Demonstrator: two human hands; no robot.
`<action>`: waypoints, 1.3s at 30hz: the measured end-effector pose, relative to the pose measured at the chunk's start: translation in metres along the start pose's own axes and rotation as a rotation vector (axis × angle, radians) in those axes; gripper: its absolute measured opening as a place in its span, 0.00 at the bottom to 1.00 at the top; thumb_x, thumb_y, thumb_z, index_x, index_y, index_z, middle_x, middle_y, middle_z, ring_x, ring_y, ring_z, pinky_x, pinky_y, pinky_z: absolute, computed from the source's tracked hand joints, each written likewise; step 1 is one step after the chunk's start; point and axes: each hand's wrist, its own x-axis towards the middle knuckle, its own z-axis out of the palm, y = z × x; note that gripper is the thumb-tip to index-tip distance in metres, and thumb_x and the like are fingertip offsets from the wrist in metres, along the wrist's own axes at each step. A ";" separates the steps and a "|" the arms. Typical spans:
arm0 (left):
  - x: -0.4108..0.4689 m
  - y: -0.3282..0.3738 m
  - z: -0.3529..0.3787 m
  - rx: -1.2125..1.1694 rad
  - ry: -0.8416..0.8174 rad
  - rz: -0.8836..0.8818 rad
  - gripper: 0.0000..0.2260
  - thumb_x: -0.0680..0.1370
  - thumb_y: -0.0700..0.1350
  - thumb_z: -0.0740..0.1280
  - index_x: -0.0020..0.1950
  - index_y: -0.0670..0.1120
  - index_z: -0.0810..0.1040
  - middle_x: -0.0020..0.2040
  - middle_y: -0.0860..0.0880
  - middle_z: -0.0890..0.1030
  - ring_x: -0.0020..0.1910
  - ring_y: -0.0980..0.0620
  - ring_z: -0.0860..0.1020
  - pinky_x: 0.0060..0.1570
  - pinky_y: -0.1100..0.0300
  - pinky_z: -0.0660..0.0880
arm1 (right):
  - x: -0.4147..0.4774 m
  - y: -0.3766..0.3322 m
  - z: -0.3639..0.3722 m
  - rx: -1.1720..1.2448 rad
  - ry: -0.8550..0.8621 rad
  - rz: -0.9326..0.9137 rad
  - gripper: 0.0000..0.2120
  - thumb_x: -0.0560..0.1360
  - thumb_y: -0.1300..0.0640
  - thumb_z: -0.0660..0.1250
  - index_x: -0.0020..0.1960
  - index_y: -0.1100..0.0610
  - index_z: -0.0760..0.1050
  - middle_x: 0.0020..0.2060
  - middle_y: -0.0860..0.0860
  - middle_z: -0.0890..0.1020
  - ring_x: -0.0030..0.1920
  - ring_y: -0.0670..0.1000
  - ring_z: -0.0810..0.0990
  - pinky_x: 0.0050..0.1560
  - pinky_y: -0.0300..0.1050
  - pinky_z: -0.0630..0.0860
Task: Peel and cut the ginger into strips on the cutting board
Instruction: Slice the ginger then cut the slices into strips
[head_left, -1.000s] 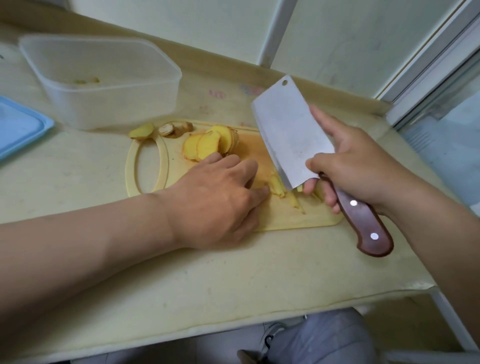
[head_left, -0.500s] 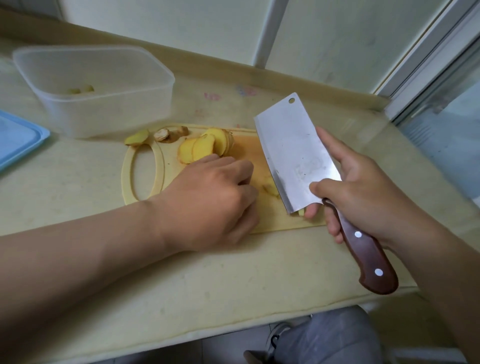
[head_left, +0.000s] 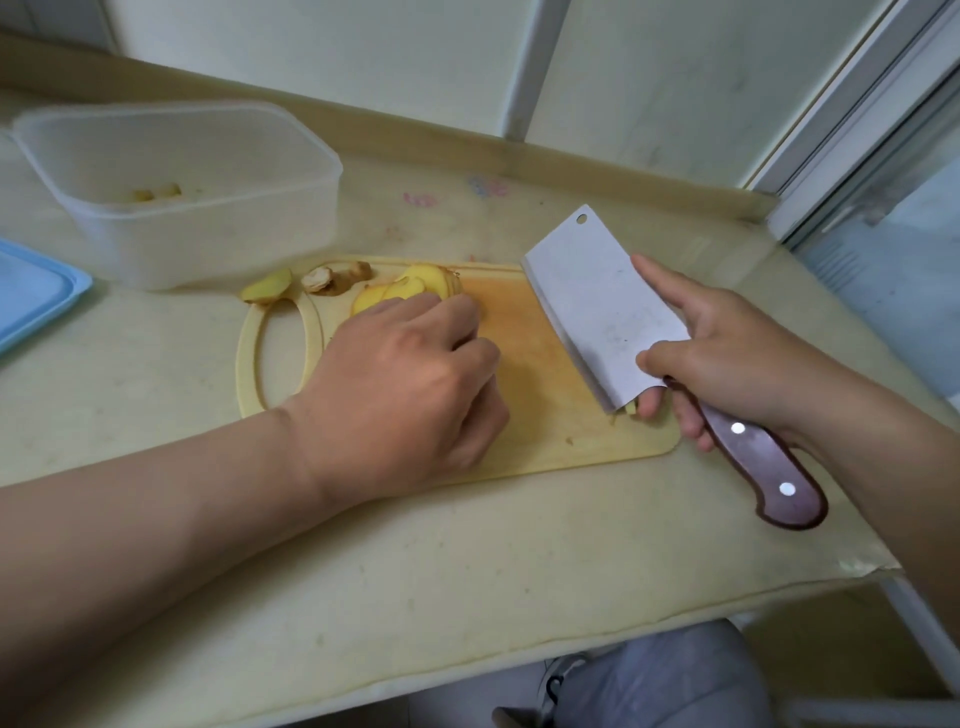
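Note:
A yellow cutting board (head_left: 545, 410) lies on the counter. Peeled ginger slices (head_left: 415, 280) are stacked at its far left part. My left hand (head_left: 405, 395) lies over them, fingers curled down onto the slices, and hides their near side. My right hand (head_left: 727, 353) grips a cleaver (head_left: 597, 312) by its dark wooden handle (head_left: 758, 462), thumb and forefinger pinching the blade. The blade's edge rests on the board's right part. A bit of cut ginger strip (head_left: 627, 408) shows under the blade's heel.
Ginger trimmings (head_left: 267, 287) and a knobbly peel piece (head_left: 332, 278) lie by the board's handle hole. A clear plastic container (head_left: 208, 244) with a few bits inside stands at the far left, a blue lid (head_left: 31, 291) beside it. A window frame (head_left: 852, 156) rises on the right.
My left hand drew back left from the cut strips to the stack of slices. The cleaver slid right across the board, and the strips now sit mostly hidden behind its blade.

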 end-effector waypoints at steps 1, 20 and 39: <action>0.000 0.000 0.000 0.006 -0.009 -0.004 0.13 0.77 0.45 0.62 0.37 0.40 0.77 0.37 0.43 0.74 0.32 0.41 0.71 0.32 0.48 0.73 | 0.001 0.001 -0.003 -0.009 -0.003 0.005 0.42 0.80 0.69 0.59 0.82 0.31 0.54 0.34 0.63 0.85 0.22 0.55 0.75 0.25 0.49 0.76; 0.025 -0.027 -0.018 -0.161 -0.109 -0.510 0.28 0.71 0.61 0.65 0.65 0.46 0.71 0.59 0.46 0.73 0.57 0.44 0.73 0.58 0.44 0.73 | 0.011 0.005 -0.016 -0.073 -0.066 -0.024 0.44 0.82 0.67 0.60 0.80 0.26 0.49 0.23 0.53 0.81 0.28 0.63 0.79 0.22 0.43 0.73; 0.036 -0.041 0.001 -0.133 -0.252 -0.501 0.24 0.71 0.58 0.69 0.67 0.54 0.76 0.55 0.55 0.78 0.50 0.52 0.77 0.53 0.50 0.77 | 0.054 0.014 -0.016 0.413 -0.184 -0.240 0.39 0.81 0.71 0.62 0.60 0.22 0.70 0.27 0.58 0.81 0.28 0.60 0.73 0.20 0.45 0.72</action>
